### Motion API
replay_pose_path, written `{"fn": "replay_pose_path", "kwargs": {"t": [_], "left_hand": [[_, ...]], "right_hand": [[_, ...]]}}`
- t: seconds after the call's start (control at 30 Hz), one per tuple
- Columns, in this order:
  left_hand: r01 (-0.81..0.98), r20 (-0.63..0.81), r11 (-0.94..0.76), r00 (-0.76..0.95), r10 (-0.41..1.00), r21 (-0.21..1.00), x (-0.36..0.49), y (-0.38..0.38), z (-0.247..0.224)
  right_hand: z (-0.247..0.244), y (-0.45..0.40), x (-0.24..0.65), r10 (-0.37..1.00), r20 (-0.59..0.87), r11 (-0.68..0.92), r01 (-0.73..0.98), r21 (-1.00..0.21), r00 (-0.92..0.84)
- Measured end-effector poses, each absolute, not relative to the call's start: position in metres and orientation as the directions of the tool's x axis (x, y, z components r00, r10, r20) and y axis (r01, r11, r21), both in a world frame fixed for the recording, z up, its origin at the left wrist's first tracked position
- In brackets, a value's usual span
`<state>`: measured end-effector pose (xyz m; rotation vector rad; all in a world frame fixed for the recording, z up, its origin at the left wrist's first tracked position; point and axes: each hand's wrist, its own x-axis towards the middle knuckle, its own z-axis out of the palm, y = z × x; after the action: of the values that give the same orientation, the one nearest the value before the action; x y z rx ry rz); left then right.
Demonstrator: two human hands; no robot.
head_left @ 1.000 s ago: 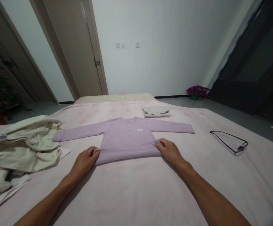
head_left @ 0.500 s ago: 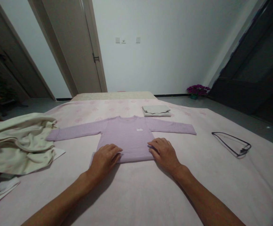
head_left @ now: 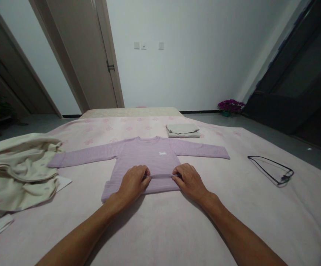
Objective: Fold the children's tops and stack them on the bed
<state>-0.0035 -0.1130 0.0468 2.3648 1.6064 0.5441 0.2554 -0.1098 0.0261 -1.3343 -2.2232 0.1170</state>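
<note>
A lilac ribbed long-sleeved top (head_left: 146, 159) lies flat with both sleeves spread sideways and a small white mark on its chest. Its lower part shows a folded band along the near edge. My left hand (head_left: 135, 179) pinches the upper edge of that band left of the middle. On the right, my right hand (head_left: 189, 180) pinches the same edge, fingers closed on the cloth. The left sleeve's end reaches a crumpled cream garment (head_left: 24, 173).
A folded light grey cloth (head_left: 183, 129) lies beyond the top's right shoulder. Black-framed glasses (head_left: 271, 168) rest at the right on the pink bedspread (head_left: 204, 225). Purple flowers (head_left: 230, 106) stand on the floor by the wall.
My left hand has moved right and slightly up, closing on the cloth. My right hand's fingers have closed too. A raised fold edge now shows between them. The view has shifted slightly.
</note>
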Motion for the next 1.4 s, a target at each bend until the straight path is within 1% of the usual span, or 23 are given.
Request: {"fn": "replay_pose_path", "kwargs": {"t": [0.1,0.2,0.27,0.4,0.53,0.63,0.73,0.83,0.93,1.03,1.1,1.23,1.3,1.4], "left_hand": [[0.855,0.104,-0.299,0.282,0.954,0.424,-0.003,-0.111,0.048],[0.878,0.058,-0.260,0.259,0.964,0.403,-0.003,-0.108,0.046],[0.889,0.050,-0.254,0.255,0.966,0.380,-0.003,-0.106,0.043],[0.886,0.081,-0.295,0.285,0.955,0.358,-0.007,-0.104,0.038],[0.880,0.086,-0.358,0.349,0.933,0.313,-0.012,-0.103,0.037],[0.869,0.086,-0.394,0.387,0.918,0.299,-0.014,-0.103,0.039],[0.846,0.117,-0.436,0.421,0.900,0.307,-0.016,-0.107,0.042],[0.817,0.134,-0.494,0.477,0.869,0.297,-0.020,-0.119,0.048],[0.773,0.123,-0.587,0.576,0.808,0.239,-0.027,-0.140,0.057],[0.740,0.072,-0.647,0.646,0.760,0.187,-0.032,-0.164,0.065],[0.724,0.029,-0.671,0.676,0.736,0.158,-0.032,-0.178,0.066],[0.688,-0.014,-0.719,0.724,0.690,0.098,-0.030,-0.196,0.051],[0.683,0.003,-0.725,0.727,0.686,0.088,-0.030,-0.200,0.041],[0.700,0.036,-0.705,0.706,0.707,0.116,-0.031,-0.204,0.034]], "right_hand": [[0.022,-0.104,0.255,0.869,0.378,0.458,0.807,-0.373,-0.319],[0.020,-0.101,0.255,0.885,0.334,0.441,0.813,-0.381,-0.324],[0.019,-0.100,0.254,0.886,0.328,0.438,0.823,-0.361,-0.327],[0.019,-0.102,0.254,0.880,0.348,0.428,0.858,-0.284,-0.324],[0.027,-0.106,0.254,0.887,0.324,0.410,0.884,-0.225,-0.329],[0.034,-0.106,0.255,0.894,0.298,0.402,0.894,-0.199,-0.335],[0.038,-0.105,0.259,0.895,0.277,0.409,0.890,-0.201,-0.349],[0.044,-0.108,0.264,0.877,0.298,0.451,0.861,-0.235,-0.378],[0.055,-0.122,0.270,0.844,0.320,0.522,0.798,-0.302,-0.431],[0.066,-0.143,0.279,0.829,0.278,0.559,0.742,-0.371,-0.486],[0.070,-0.157,0.283,0.799,0.229,0.598,0.700,-0.391,-0.556],[0.063,-0.180,0.290,0.707,0.165,0.693,0.628,-0.355,-0.687],[0.056,-0.186,0.291,0.695,0.182,0.711,0.629,-0.313,-0.695],[0.048,-0.192,0.294,0.686,0.224,0.728,0.646,-0.232,-0.692]]}}
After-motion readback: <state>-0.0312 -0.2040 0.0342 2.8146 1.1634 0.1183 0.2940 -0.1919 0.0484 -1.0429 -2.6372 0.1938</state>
